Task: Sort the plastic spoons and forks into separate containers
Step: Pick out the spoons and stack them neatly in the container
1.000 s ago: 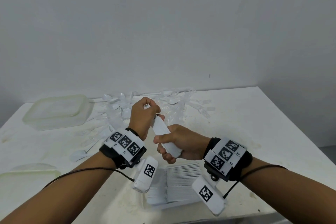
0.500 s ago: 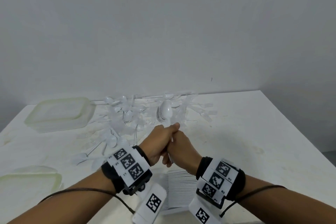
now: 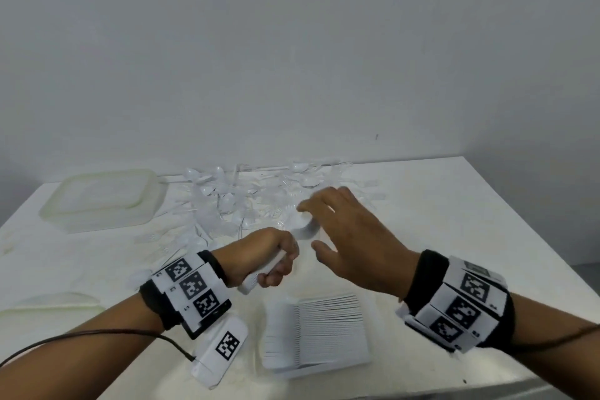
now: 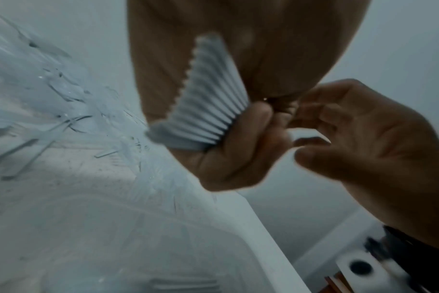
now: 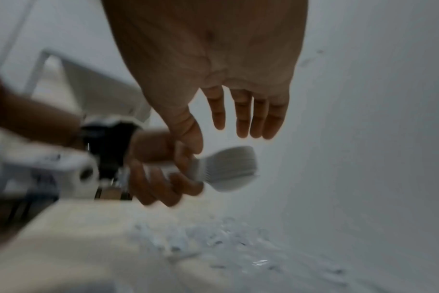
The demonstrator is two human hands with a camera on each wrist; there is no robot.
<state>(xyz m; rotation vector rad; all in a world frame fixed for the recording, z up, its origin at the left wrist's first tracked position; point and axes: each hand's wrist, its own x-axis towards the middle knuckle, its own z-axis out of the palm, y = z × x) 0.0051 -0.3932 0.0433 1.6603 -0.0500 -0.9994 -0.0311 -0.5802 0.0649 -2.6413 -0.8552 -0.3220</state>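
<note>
Two hands work above a white table [image 3: 438, 221]. Largest item: the table, set against a plain wall [image 3: 292, 42]. A translucent tub [image 3: 100, 200] sits well left of the left fingers, at the far edge. A loose pile [image 3: 246, 201] of white spoons and forks lies just beyond the fingers of both hands. Nearer than the left fingers, a tray [image 3: 324, 334] holds utensils nested in a tidy row; the type cannot be told from the head view. A second pale container [image 3: 48, 305] lies at the near left edge, only partly visible.

The left hand [image 3: 266, 256] is curled into a fist around the handles of a stack [image 4: 208, 103] of nested utensils. The handle ends fan out below the fist; the heads project past the fingers toward the right hand. These appear to be spoons, though blur makes this uncertain.

The right hand [image 3: 354, 237] hovers just beside the heads of the stack, with its fingers [image 5: 243, 113] straight, spread and holding nothing. The thumb sits close to the left fist; contact cannot be confirmed.
</note>
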